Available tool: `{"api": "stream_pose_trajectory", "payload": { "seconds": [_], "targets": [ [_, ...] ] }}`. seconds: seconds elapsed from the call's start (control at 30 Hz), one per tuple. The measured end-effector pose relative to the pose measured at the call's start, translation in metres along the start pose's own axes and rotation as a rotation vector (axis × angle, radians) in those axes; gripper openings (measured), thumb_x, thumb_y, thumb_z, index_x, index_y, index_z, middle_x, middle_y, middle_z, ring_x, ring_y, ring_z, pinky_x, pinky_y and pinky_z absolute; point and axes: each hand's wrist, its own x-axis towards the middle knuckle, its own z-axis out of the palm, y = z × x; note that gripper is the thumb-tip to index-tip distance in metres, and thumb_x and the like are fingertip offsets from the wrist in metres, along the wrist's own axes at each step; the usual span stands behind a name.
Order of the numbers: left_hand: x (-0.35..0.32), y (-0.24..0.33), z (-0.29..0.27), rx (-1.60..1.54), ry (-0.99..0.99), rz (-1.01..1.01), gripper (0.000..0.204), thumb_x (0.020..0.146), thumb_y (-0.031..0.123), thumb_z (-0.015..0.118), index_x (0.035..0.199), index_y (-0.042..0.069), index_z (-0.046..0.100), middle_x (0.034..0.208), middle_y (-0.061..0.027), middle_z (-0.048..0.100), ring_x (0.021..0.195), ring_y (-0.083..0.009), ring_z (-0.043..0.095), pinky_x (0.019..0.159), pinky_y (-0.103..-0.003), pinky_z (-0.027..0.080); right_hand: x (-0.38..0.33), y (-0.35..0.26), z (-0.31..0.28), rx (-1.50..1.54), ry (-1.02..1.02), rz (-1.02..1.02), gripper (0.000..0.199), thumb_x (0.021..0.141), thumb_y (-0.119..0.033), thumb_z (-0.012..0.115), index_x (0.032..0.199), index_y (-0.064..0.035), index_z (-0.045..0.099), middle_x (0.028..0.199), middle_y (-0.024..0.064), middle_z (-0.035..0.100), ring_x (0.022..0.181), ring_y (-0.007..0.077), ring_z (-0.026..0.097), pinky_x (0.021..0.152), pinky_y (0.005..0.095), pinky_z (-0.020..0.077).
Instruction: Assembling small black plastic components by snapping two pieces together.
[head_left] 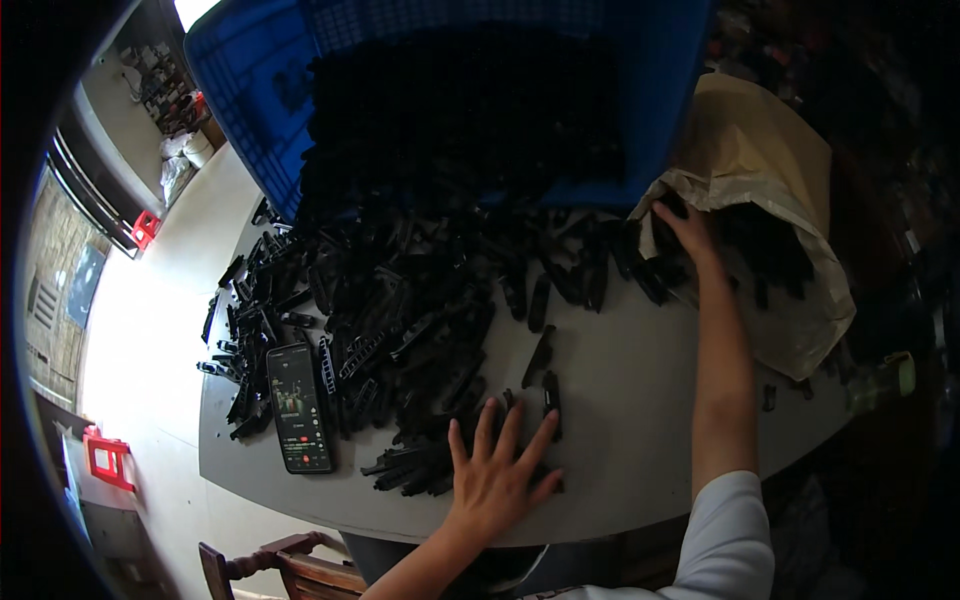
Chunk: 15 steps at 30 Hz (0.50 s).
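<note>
From the head view I see my left hand (497,470) lying flat with fingers spread on the grey table (640,400), its fingertips touching the near edge of the heap of black plastic parts (400,310). That heap spills across the table's left and middle from the tipped blue crate (240,90) at the far side. My right hand (687,228) reaches far out to the mouth of the pale woven sack (770,150) at the right, fingers curled on its rolled rim; I cannot tell whether they pinch a part as well. More black parts lie inside the sack. A phone (299,407) with a lit screen lies face up among the parts at the left. Below the table edge stands a wooden chair (290,570), and red stools (108,458) sit on the floor far left.
</note>
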Motion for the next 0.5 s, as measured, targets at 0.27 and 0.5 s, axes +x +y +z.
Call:
{"api": "stream_pose_trajectory", "payload": {
  "seconds": [0.27,0.5],
  "targets": [
    [-0.001,-0.002,0.002,0.057,0.09,0.05,0.058,0.077,0.041,0.06,0.131,0.03,0.043,0.128,-0.0144,0.043,0.125,-0.0364,0.032,0.097,-0.065,0.02,-0.076,-0.026,0.01,-0.231,0.1,-0.057,0.048,0.069,-0.043,0.072,0.107,-0.0146,0.064,0.122,0.0102,0.046,0.114,0.0299,0.043,0.092,0.0409,0.0404],
    [-0.011,0.0,0.008,0.079,0.188,0.109,0.052,0.077,0.037,0.06,0.127,0.025,0.049,0.125,-0.0139,0.045,0.123,-0.036,0.036,0.098,-0.063,0.022,-0.157,-0.075,0.026,-0.376,0.2,-0.144,0.042,0.066,-0.034,0.075,0.102,-0.0144,0.066,0.121,0.0096,0.05,0.108,0.0309,0.049,0.09,0.0399,0.0409]
  ]
}}
